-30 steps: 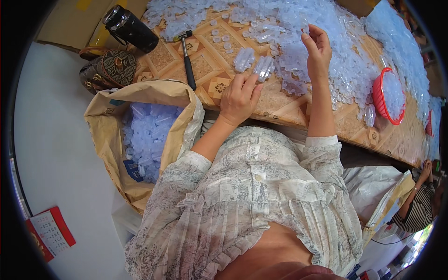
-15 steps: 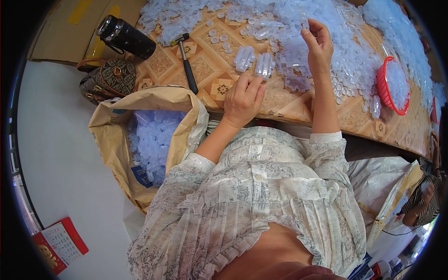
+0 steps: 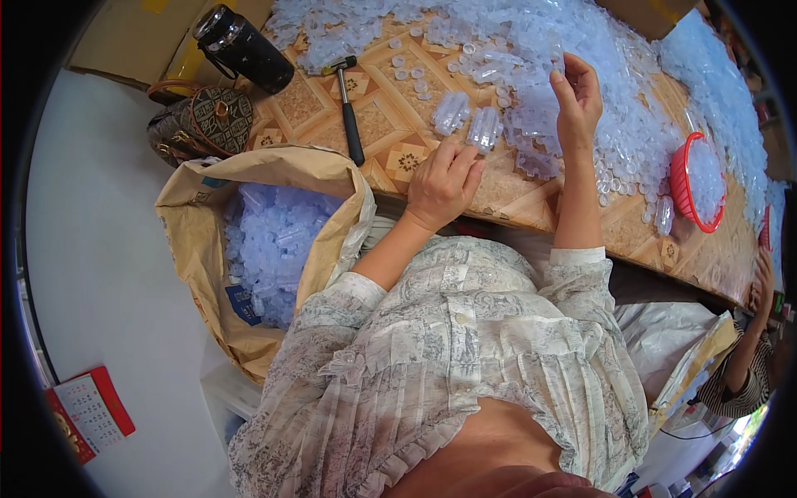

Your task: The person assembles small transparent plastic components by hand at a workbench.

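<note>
My right hand (image 3: 578,104) is raised over the table, thumb and index finger pinching a small clear plastic tube (image 3: 557,56) upright. Lower and to the left, my left hand (image 3: 445,184) has its fingers bent and close together. Its fingertips are against the near end of a short row of clear tubes (image 3: 484,130); whether they grip anything is hidden. Left of that row lies another small group of clear tubes (image 3: 452,113). Small round clear caps (image 3: 419,85) are scattered beyond. Behind my right hand spreads a large heap of clear plastic pieces (image 3: 610,70).
A small hammer (image 3: 349,116) lies on the patterned table (image 3: 378,124), near a black flask (image 3: 249,51) and a brown handbag (image 3: 199,124). An open paper sack (image 3: 332,170) of clear pieces stands at left. A red basket (image 3: 682,178) sits at right; a person's arm (image 3: 751,332) shows beyond.
The whole view has shifted slightly, so the table things appear a little lower. Both hands keep nearly the same pose, the right still pinching the tube. At far right, the other person's arm has moved up.
</note>
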Motion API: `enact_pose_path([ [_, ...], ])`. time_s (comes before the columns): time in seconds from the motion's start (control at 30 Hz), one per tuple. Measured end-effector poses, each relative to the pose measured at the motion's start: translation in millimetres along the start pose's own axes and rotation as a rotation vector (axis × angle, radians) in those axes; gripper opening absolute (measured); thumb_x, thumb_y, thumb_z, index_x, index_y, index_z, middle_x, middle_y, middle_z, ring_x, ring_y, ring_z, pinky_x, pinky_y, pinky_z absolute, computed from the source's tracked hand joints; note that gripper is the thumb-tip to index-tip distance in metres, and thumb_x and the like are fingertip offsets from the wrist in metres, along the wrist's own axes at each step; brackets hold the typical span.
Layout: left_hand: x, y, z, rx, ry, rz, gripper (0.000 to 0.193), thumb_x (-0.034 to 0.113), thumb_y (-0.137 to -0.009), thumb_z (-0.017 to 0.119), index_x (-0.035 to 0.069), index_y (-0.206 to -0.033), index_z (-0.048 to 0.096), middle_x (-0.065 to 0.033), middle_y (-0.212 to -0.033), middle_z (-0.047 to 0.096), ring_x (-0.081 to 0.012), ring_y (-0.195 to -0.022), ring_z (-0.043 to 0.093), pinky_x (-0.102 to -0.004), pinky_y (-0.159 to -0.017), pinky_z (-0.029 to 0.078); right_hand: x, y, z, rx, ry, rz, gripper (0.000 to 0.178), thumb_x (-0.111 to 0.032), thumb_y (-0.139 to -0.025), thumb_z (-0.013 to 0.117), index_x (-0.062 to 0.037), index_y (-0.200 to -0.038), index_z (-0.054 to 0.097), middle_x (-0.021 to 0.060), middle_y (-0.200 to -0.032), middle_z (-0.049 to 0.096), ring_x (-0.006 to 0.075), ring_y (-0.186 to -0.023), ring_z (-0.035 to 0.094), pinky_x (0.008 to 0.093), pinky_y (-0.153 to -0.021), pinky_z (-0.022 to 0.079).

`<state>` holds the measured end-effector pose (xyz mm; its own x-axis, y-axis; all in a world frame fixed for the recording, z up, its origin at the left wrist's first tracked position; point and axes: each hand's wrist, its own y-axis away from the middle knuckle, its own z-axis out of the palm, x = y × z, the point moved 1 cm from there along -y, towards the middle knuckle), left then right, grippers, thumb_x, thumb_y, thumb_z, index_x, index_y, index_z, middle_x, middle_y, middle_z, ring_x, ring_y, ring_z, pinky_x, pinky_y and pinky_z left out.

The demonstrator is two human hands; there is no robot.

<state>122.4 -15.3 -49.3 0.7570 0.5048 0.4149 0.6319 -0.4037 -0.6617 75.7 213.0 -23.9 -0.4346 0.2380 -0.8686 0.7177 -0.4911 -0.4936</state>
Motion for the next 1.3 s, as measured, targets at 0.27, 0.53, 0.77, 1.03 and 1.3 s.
enact_pose_path([
  [0.27,2.4,-2.1,-0.5,-0.002,-0.012,-0.012,0.015,0.014,-0.080,0.066,0.006,-0.092,0.061,-0.0074,-0.081,0.053,-0.0253,-0.067,0.058,-0.0350,-0.058,0.048,-11.0,2.9,2.8,-0.029,-0.019,-0.049,0.038,-0.019,-0.080,0.067,-0.0012,-0.113,0.058,0.0074,-0.102,0.061,0.0143,-0.088,0.056,0.0282,-0.082,0.045],
  [0.53,4.9,-4.2,1.0,-0.021,-0.055,0.000,0.015,0.014,-0.079,0.067,0.006,-0.090,0.061,-0.0071,-0.080,0.053,-0.0250,-0.068,0.058,-0.0352,-0.057,0.047,-13.4,8.3,3.1,-0.049,0.103,-0.068,0.038,-0.020,-0.079,0.068,-0.0016,-0.111,0.059,0.0068,-0.098,0.062,0.0145,-0.086,0.055,0.0287,-0.081,0.045],
  [0.77,3.6,-4.5,1.3,-0.024,-0.045,0.018,0.017,0.013,-0.078,0.068,0.006,-0.092,0.062,-0.0075,-0.080,0.053,-0.0252,-0.068,0.058,-0.0349,-0.058,0.048,-9.8,16.6,-3.0,0.000,0.082,-0.015,0.038,-0.021,-0.079,0.068,-0.0027,-0.111,0.059,0.0065,-0.100,0.062,0.0148,-0.085,0.055,0.0288,-0.081,0.045],
  [1.03,3.9,-3.7,-3.8,-0.013,0.002,-0.024,0.020,0.012,-0.078,0.069,0.005,-0.095,0.063,-0.0082,-0.084,0.054,-0.0257,-0.067,0.059,-0.0347,-0.058,0.049,-24.9,6.7,2.1,-0.002,0.420,-0.118,0.038,-0.022,-0.076,0.068,-0.0024,-0.108,0.059,0.0102,-0.096,0.062,0.0214,-0.085,0.057,0.0332,-0.079,0.046],
  [1.3,1.4,-82.7,-4.5,0.116,0.206,-0.143,0.012,0.009,-0.081,0.065,0.005,-0.093,0.064,-0.0082,-0.081,0.057,-0.0216,-0.066,0.060,-0.0328,-0.056,0.047,-1.1,2.4,-9.0,0.026,0.842,-0.203,0.038,-0.025,-0.076,0.064,-0.0006,-0.104,0.059,0.0156,-0.101,0.063,0.0316,-0.091,0.058,0.0406,-0.082,0.046],
])
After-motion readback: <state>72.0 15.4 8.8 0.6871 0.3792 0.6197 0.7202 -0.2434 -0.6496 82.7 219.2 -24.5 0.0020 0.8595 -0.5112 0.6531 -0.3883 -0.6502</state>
